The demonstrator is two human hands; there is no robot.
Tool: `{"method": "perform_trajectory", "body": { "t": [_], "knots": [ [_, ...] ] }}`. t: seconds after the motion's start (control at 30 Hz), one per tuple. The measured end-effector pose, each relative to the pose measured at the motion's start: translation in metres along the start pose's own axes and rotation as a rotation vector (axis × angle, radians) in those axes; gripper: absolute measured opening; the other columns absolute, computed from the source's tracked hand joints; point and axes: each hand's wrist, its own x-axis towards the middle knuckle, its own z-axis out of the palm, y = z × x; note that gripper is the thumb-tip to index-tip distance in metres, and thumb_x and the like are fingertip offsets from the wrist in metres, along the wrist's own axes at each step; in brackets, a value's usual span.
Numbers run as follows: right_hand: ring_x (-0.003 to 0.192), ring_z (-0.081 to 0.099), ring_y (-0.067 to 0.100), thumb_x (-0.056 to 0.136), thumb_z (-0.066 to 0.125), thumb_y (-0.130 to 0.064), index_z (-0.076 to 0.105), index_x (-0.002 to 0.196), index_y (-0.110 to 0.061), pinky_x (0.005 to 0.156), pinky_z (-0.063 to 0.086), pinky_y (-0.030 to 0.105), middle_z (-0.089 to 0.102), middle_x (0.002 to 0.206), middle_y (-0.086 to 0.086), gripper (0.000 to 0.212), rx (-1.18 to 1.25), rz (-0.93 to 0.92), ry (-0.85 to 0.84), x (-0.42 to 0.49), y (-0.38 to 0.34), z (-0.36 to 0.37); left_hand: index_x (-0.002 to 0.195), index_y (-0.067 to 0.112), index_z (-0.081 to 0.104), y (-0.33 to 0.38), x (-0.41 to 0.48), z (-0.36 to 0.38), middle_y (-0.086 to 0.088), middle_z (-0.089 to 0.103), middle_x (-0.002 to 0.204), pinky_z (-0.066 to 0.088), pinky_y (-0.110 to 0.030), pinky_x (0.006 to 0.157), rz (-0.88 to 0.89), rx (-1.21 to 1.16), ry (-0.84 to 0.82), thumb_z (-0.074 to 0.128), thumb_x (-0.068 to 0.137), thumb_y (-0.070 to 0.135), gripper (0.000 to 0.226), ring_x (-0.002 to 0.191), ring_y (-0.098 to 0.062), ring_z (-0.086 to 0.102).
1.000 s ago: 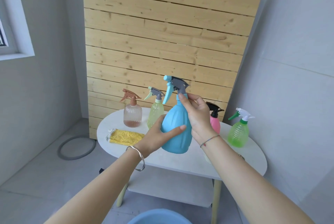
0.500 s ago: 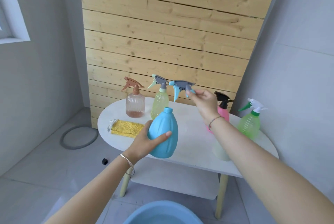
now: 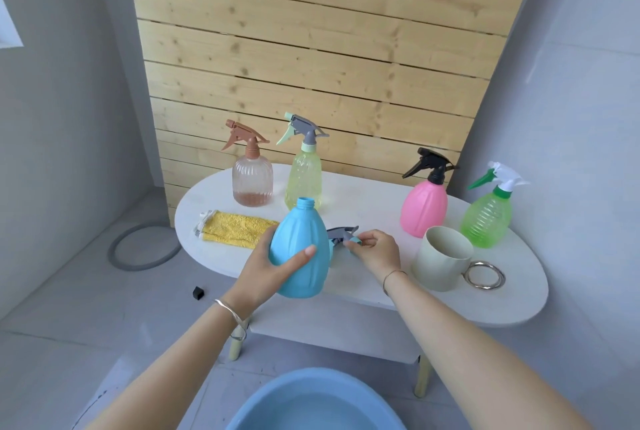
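Both reach forward: left hand (image 3: 265, 272) grips blue bottle (image 3: 300, 246), right hand (image 3: 376, 251) pinches spray head (image 3: 340, 234).

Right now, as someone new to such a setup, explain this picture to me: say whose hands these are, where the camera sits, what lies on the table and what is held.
There is no machine here. The two bare arms belong to a person, and the single picture comes from a camera worn on their head, looking forward and down. The left hand holds a blue bottle whose neck is open. The right hand pinches a grey-and-blue spray head low by the table. On the table stand a clear bottle, a yellow bottle, a pink bottle and a green bottle, all with their tops on. There is also a cloth and a mug with a metal ring at its side. A blue basin sits below, nearest the camera.
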Motion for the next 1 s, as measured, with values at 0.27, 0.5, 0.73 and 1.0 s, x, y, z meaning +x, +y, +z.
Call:
{"method": "perform_trajectory", "body": {
  "t": [0.27, 0.5, 0.73, 1.0],
  "knots": [
    [0.087, 0.057, 0.011, 0.082, 0.073, -0.025, 0.063, 0.097, -0.018, 0.069, 0.039, 0.013, 0.064, 0.098, -0.008, 0.019, -0.002, -0.358, 0.154, -0.018, -0.029, -0.066, 0.125, 0.032, 0.049, 0.001, -0.002, 0.020, 0.007, 0.062, 0.116, 0.054, -0.020, 0.074, 0.022, -0.009, -0.040, 0.073, 0.054, 0.067, 0.082, 0.101, -0.005, 0.064],
    [0.110, 0.056, 0.026, 0.088, 0.063, -0.029, 0.062, 0.109, -0.011, 0.090, 0.042, 0.037, 0.064, 0.115, 0.005, 0.027, -0.174, -0.146, 0.472, -0.017, 0.016, -0.152, 0.129, 0.027, 0.047, 0.013, -0.012, 0.047, 0.008, 0.062, 0.116, 0.052, -0.013, 0.068, 0.020, -0.073, -0.064, 0.084, 0.066, 0.046, 0.076, 0.093, 0.003, 0.064],
    [0.084, 0.054, 0.024, 0.095, 0.054, -0.026, 0.061, 0.093, 0.002, 0.068, 0.039, 0.028, 0.063, 0.092, 0.012, 0.029, 0.066, 0.084, 0.310, -0.051, 0.071, -0.173, 0.129, 0.029, 0.045, 0.019, -0.035, 0.064, 0.006, 0.063, 0.114, 0.052, -0.015, 0.068, -0.025, -0.047, -0.096, 0.084, 0.050, 0.050, 0.090, 0.097, -0.004, 0.064],
    [0.070, 0.052, 0.014, 0.098, 0.049, -0.019, 0.055, 0.073, -0.013, 0.063, 0.043, 0.013, 0.056, 0.071, 0.003, 0.027, 0.281, 0.064, 0.307, -0.116, 0.055, -0.187, 0.127, 0.028, 0.038, 0.028, -0.080, 0.063, 0.008, 0.057, 0.113, 0.046, -0.015, 0.065, -0.086, 0.007, -0.040, 0.090, 0.063, 0.034, 0.083, 0.096, -0.001, 0.057]
  ]
}}
